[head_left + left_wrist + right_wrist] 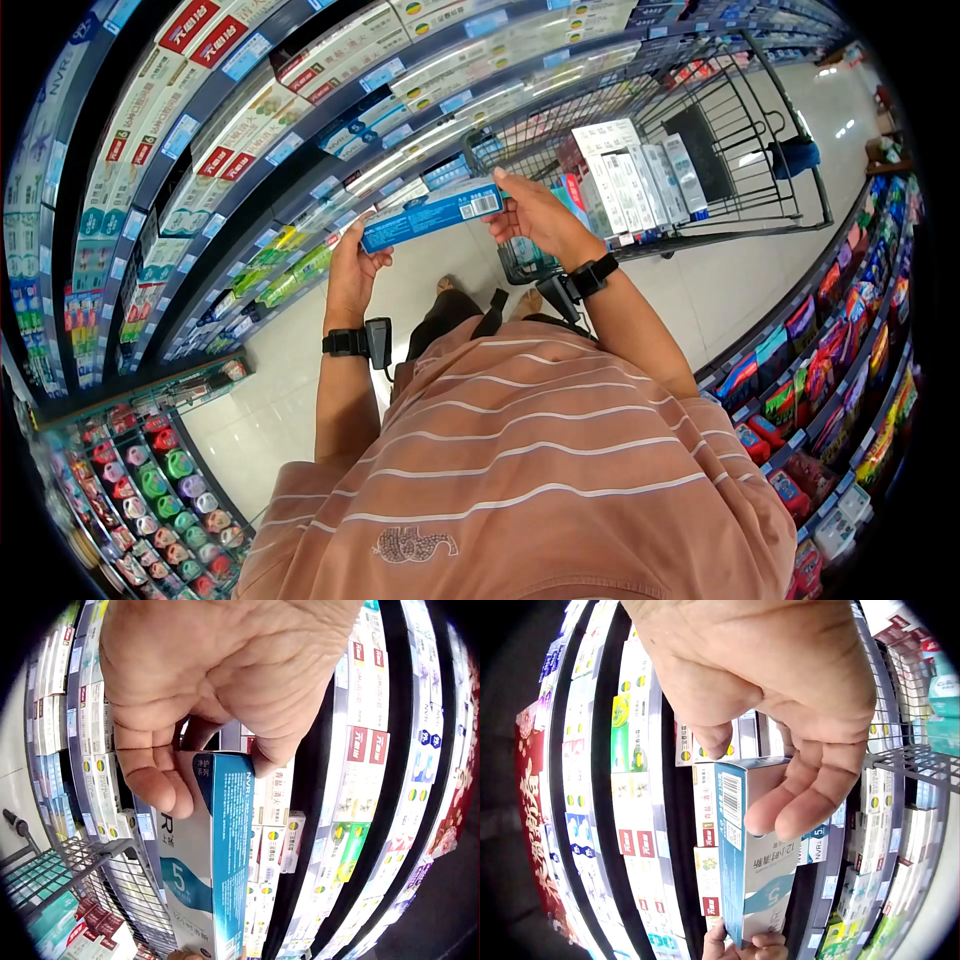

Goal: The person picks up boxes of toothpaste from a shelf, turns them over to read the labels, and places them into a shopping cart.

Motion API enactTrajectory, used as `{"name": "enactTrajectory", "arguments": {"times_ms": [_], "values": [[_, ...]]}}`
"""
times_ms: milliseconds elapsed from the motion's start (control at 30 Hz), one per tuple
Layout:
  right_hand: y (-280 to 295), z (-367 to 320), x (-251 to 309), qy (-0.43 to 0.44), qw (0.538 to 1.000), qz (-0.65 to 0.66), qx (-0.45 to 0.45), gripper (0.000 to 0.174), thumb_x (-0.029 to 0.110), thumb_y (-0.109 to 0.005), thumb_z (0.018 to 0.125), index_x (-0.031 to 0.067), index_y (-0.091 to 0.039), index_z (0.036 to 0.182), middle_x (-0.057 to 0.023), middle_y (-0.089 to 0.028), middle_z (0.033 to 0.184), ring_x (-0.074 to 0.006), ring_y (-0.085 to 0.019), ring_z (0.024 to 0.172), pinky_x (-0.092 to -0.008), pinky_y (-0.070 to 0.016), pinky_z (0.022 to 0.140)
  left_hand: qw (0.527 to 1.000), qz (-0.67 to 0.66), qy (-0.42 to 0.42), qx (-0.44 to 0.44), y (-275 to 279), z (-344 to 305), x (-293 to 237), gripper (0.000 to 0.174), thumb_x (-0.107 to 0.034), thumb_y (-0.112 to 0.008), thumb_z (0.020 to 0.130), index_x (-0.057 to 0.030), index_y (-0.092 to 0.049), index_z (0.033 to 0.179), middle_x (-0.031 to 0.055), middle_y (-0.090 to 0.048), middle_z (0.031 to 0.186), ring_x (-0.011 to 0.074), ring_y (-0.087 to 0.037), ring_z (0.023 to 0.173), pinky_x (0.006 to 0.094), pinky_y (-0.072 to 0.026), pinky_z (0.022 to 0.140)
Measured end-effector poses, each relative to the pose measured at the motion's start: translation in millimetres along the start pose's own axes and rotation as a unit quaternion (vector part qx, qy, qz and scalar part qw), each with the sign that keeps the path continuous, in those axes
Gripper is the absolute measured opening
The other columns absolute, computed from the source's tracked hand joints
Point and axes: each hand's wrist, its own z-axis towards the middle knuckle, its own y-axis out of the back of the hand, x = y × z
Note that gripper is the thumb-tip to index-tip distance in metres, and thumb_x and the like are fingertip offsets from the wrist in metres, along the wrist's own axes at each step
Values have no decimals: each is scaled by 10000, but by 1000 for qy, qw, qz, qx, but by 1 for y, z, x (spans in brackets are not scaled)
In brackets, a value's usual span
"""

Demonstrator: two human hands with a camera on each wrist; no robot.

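A blue and white toothpaste box [432, 216] is held level between both hands in front of the body, its blue side with a barcode facing up. The left hand [352, 268] pinches one end; in the left wrist view the left hand [217, 682] has its thumb on the blue side and fingers on the white face of the box [196, 855]. At the barcode end, the right hand [540, 215] grips the box; the right wrist view shows the right hand [772, 697] with thumb and fingers on opposite sides of the box [754, 855].
Shelves [250, 60] of boxed toothpaste curve along the left and front. A shopping cart [740, 210] stands at the front right, holding several white boxes [625, 190]. Colourful packets [820, 360] hang on the right, and a rack of round containers [150, 480] is at the lower left.
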Motion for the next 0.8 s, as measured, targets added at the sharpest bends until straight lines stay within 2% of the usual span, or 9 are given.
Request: {"name": "enactTrajectory", "arguments": {"times_ms": [167,367,467,567,767,800], "values": [[4,3,-6,-8,1000,18,-4,464,497,-608,986,50,-591,1113,-145,-704,925,-186,-688,705,-335,-586,648,1000,-6,5,-2,4,2,5,426,-322,-501,1053,20,-579,1294,84,-692,934,162,-660,761,287,-529,639],[12,7,-14,-10,998,50,40,391,421,-593,1006,55,-576,1140,-136,-713,983,-193,-696,808,-353,-583,745,1000,-14,13,-7,10,1,12,418,-325,-500,1052,19,-583,1275,86,-693,929,169,-665,762,298,-534,638],[9,6,-19,5,997,68,45,372,402,-649,974,63,-533,1075,-142,-681,923,-228,-709,816,-365,-595,728,999,-13,31,-13,14,4,15,435,-330,-494,1056,26,-567,1295,89,-686,928,173,-661,764,303,-533,639],[2,2,-23,-11,999,38,15,426,434,-538,1036,41,-571,1196,-121,-707,1043,-204,-699,895,-361,-579,781,998,-11,58,-25,18,5,21,466,-334,-487,1061,42,-532,1332,101,-671,943,175,-649,768,304,-526,656],[-1,17,-47,-45,993,107,-20,495,470,-486,1051,20,-548,1247,-124,-707,1057,-221,-718,901,-369,-591,776,994,9,105,1,25,29,35,510,-315,-452,1068,66,-473,1405,100,-654,938,165,-626,771,298,-515,670],[1,24,-55,-55,992,105,-47,509,471,-490,1048,9,-539,1256,-137,-706,1058,-230,-726,867,-367,-597,760,993,30,114,11,28,37,40,530,-348,-465,1063,48,-472,1415,93,-661,940,158,-626,768,296,-516,687]]}}
